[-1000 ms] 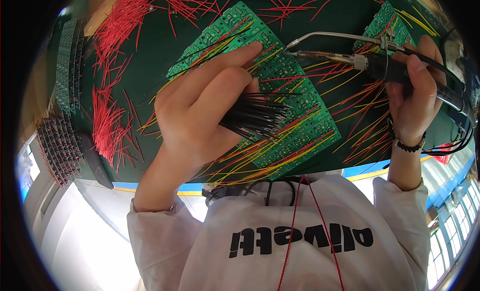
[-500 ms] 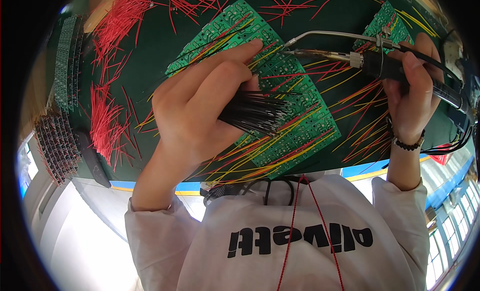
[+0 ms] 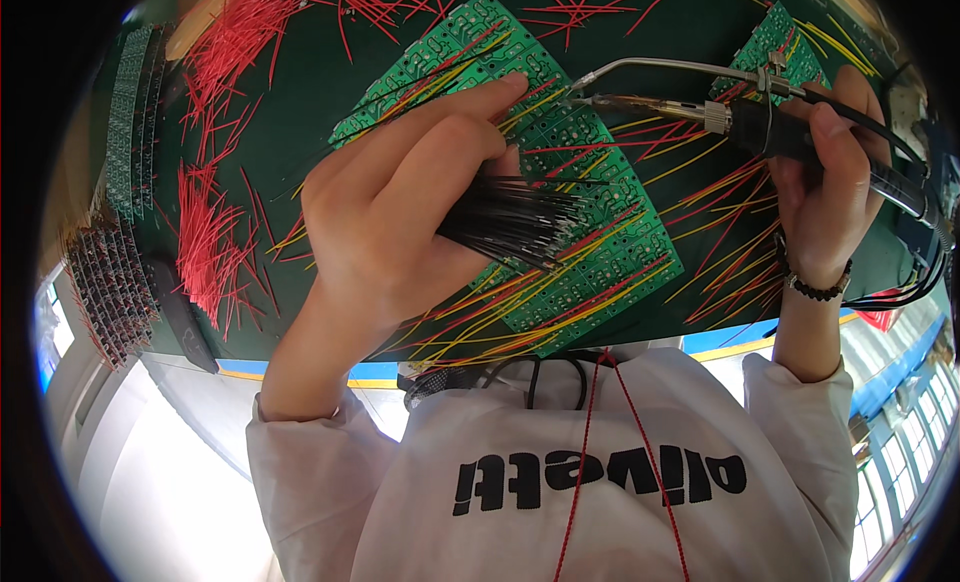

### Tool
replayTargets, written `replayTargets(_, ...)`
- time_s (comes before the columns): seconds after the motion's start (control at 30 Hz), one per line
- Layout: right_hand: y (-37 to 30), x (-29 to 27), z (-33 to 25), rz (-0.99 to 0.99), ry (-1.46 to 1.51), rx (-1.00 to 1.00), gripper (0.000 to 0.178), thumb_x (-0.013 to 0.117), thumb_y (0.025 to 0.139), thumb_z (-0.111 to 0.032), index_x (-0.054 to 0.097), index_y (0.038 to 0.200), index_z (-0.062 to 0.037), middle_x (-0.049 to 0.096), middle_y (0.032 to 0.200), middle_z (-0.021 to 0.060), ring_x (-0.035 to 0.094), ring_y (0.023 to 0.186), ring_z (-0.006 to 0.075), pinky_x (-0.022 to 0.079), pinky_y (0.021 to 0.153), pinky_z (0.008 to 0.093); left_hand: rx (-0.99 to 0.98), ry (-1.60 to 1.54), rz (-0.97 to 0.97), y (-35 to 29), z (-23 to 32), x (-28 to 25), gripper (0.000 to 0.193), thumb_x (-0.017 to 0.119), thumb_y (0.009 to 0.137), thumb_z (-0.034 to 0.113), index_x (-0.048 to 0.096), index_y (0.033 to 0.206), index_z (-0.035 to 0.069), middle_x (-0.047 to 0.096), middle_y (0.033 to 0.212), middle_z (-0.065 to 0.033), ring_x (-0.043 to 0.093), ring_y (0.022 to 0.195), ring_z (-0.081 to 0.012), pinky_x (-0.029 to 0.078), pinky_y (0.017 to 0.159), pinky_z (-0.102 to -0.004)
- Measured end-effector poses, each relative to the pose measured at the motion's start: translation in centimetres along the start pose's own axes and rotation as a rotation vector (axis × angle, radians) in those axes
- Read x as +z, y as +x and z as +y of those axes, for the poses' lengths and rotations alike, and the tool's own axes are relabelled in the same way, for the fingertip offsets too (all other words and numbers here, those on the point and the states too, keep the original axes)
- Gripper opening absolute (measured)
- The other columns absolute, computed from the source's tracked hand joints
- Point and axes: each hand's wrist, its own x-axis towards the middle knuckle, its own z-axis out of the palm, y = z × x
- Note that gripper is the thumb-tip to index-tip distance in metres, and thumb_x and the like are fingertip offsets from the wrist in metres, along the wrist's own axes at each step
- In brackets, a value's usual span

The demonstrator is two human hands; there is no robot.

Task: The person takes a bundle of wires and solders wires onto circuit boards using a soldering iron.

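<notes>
My left hand (image 3: 400, 197) is closed around a bundle of black wires (image 3: 515, 222), their stripped ends fanning out to the right. Its index finger reaches onto a large green circuit board panel (image 3: 590, 197) that lies slantwise on the table. Red and yellow wires stick out from rows on this panel. In my right hand (image 3: 828, 177) is a soldering iron (image 3: 765, 130) with a thin metal feed tube (image 3: 665, 64) clamped alongside. The iron's tip and the tube's end meet at the panel's upper right edge, just beyond my left fingertip.
Loose red wires (image 3: 210, 247) are heaped on the dark green table (image 3: 300, 92) at left. Stacked boards (image 3: 135, 122) stand along the left edge, more (image 3: 110, 292) nearer me. A smaller green board (image 3: 770, 47) lies behind the iron, with yellow wires (image 3: 838, 44) beside it. Black cables (image 3: 915, 272) hang at right.
Almost nothing differs. The iron and my right hand have shifted very slightly to the right, while my left hand keeps its hold on the black wires.
</notes>
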Motion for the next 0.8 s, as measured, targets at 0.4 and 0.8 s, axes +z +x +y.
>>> replayTargets(0.4,0.1,-0.6,0.2,0.022,-0.043,0.013,0.036,0.051,0.079,-0.015,0.047,0.109,0.0059,0.058,0.069,0.0114,0.038,0.040,0.0082,0.031,0.037,0.0189,-0.001,-0.001,0.011,0.0,0.2,0.1,0.014,0.067,0.063,-0.007,0.056,0.071,-0.003,0.065,0.090,-0.0196,0.061,0.062,-0.0127,0.048,0.054,-0.0200)
replayTargets(0.8,0.1,-0.4,0.2,-0.057,-0.020,-0.020,0.034,0.051,0.080,-0.015,0.046,0.106,0.0062,0.055,0.064,0.0100,0.037,0.040,0.0079,0.032,0.037,0.0196,-0.005,0.015,0.001,0.0,0.2,0.0,0.014,0.067,0.063,-0.007,0.056,0.071,-0.003,0.065,0.090,-0.0183,0.062,0.062,-0.0133,0.047,0.054,-0.0199)
